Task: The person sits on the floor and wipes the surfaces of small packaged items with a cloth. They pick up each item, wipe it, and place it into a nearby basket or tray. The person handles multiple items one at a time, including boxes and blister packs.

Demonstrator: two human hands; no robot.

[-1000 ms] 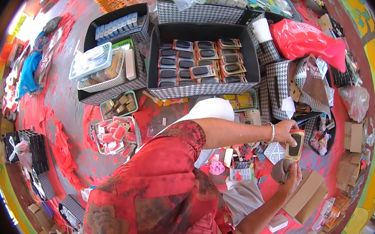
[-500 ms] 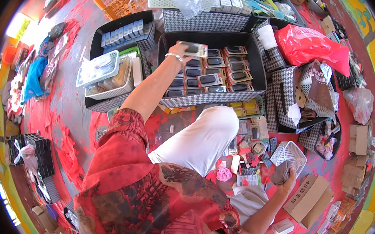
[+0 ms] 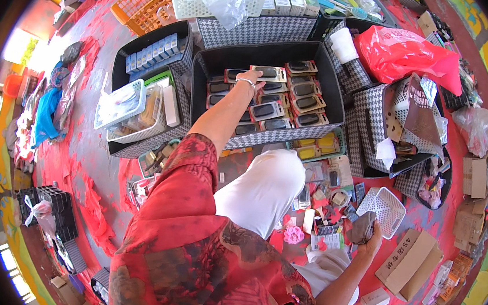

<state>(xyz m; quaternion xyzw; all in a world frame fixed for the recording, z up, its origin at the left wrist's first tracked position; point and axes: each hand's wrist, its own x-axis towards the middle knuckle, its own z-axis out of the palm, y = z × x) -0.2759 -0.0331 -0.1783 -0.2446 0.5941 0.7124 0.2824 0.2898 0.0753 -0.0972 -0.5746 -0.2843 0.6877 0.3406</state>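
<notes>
My left hand (image 3: 251, 79) reaches into a large black-lined houndstooth bin (image 3: 213, 55). Its fingers close on the left edge of a carded pack (image 3: 272, 73) with a dark oval item under clear plastic. Rows of similar carded packs (image 3: 307, 104) lie in the bin beneath and beside it. Low on the right, my right hand (image 3: 373, 240) is closed around a crumpled dark brown cloth (image 3: 361, 227). A white perforated basket (image 3: 390, 210) stands just beyond that cloth.
Left of the bin are a box of blue packets (image 3: 154, 51) and white baskets (image 3: 121, 104). A red plastic bag (image 3: 409, 56) and more houndstooth bins (image 3: 368, 128) crowd the right. Small goods, a pink flower (image 3: 293, 235) and a cardboard box (image 3: 409, 264) lie near my legs.
My left hand has carried the carded pack to the right and lower over the rows in the bin. The right hand keeps hold of the brown cloth. The whole view has shifted slightly.
</notes>
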